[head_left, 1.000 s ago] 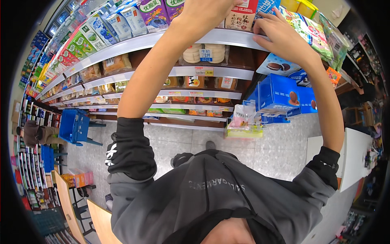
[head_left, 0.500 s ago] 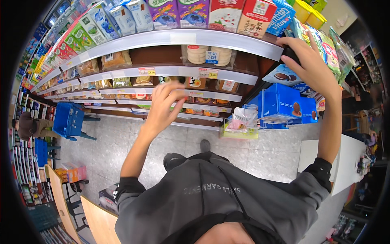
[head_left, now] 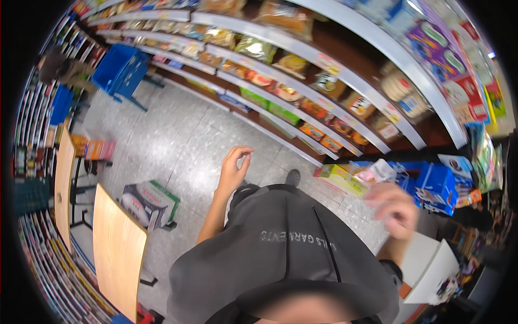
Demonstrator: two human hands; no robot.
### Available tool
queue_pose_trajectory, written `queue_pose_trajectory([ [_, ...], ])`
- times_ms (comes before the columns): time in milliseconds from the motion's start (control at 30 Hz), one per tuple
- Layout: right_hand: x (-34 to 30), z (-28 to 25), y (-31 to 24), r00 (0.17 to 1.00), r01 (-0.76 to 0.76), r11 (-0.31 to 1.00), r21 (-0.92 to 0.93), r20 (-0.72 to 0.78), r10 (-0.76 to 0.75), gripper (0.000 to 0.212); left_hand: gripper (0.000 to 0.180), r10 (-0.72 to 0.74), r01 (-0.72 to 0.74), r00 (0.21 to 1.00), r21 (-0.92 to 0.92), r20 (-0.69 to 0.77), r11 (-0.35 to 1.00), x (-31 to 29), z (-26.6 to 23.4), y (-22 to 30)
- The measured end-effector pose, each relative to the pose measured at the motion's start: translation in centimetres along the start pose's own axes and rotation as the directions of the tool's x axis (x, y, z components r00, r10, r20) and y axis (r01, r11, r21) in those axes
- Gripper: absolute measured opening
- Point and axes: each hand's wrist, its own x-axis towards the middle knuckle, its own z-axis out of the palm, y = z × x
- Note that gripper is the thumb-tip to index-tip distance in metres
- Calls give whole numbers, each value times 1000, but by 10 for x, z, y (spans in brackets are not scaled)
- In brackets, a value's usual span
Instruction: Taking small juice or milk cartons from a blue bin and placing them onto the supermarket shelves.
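Note:
My left hand (head_left: 235,168) hangs over the tiled floor, in front of my dark hoodie. Its fingers curve loosely, held apart from the thumb, with nothing between them. On the other side, my right hand (head_left: 398,213) is raised with bent fingers, smeared by motion, so its grip is unclear. It is nearest to blue boxes (head_left: 435,188) and a pink-and-white packet (head_left: 376,171) at the shelf's end. A green-yellow box (head_left: 341,180) lies beside that packet. Neither hand touches the shelf (head_left: 324,66) of packaged breads.
Drink cartons (head_left: 431,46) line the upper shelf at the right. A blue basket (head_left: 120,69) on legs stands far left, with a person (head_left: 67,70) beside it. Wooden boards (head_left: 118,251) and a carton box (head_left: 149,204) stand at the left; a white table (head_left: 429,264) is at the right.
The view has swung left, so the shelf now slants toward the right. My right hand has come away from the shelf's end and dropped lower; my left has drawn back from the shelf front.

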Motion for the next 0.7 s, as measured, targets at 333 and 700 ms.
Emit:
queue_pose_trajectory([
  [333, 135, 245, 167, 950, -309, 920, 241, 121, 287, 16, 26, -176, 179, 984, 111, -31, 978, -38, -135, -68],
  [700, 215, 357, 225, 872, -489, 781, 388, 241, 427, 20, 37, -230, 227, 973, 115, 12, 967, -21, -245, -109],
])
